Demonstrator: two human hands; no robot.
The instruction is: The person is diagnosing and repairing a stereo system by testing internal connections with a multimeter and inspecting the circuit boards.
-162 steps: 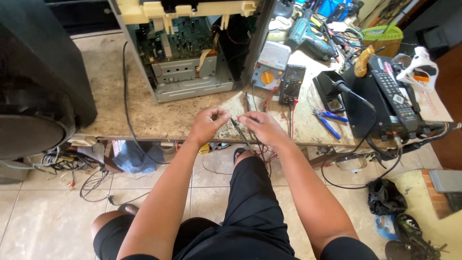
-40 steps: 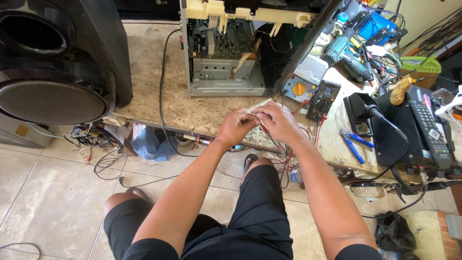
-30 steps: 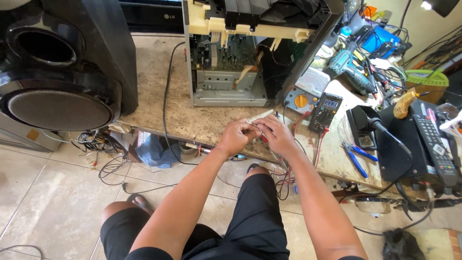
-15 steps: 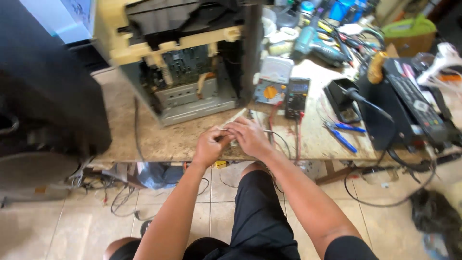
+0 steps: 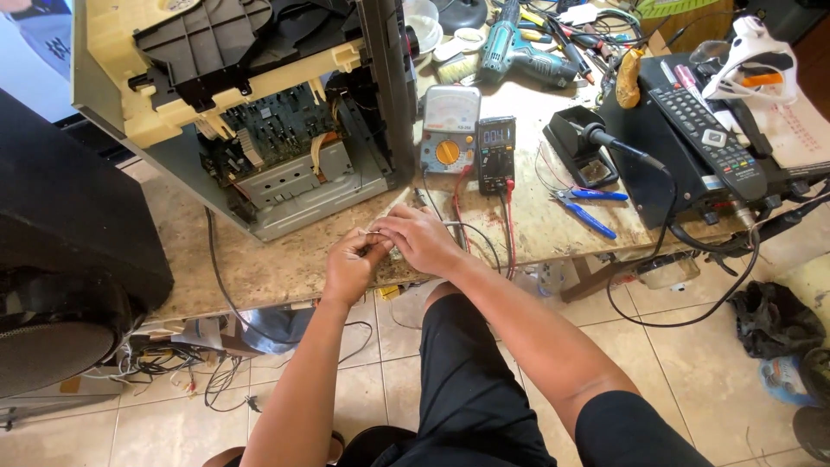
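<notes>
- Left hand and right hand are meeting at the bench's near edge, fingertips touching.
- Both are pinching closed on a thin wire between them; it is lying roughly left-right, equally near each hand.
- Opened chassis is sitting behind; multimeter is lying just right.

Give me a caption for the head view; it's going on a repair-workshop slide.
Both hands, left hand and right hand, pinch thin wires at the bench edge beside an opened stereo chassis.
</notes>
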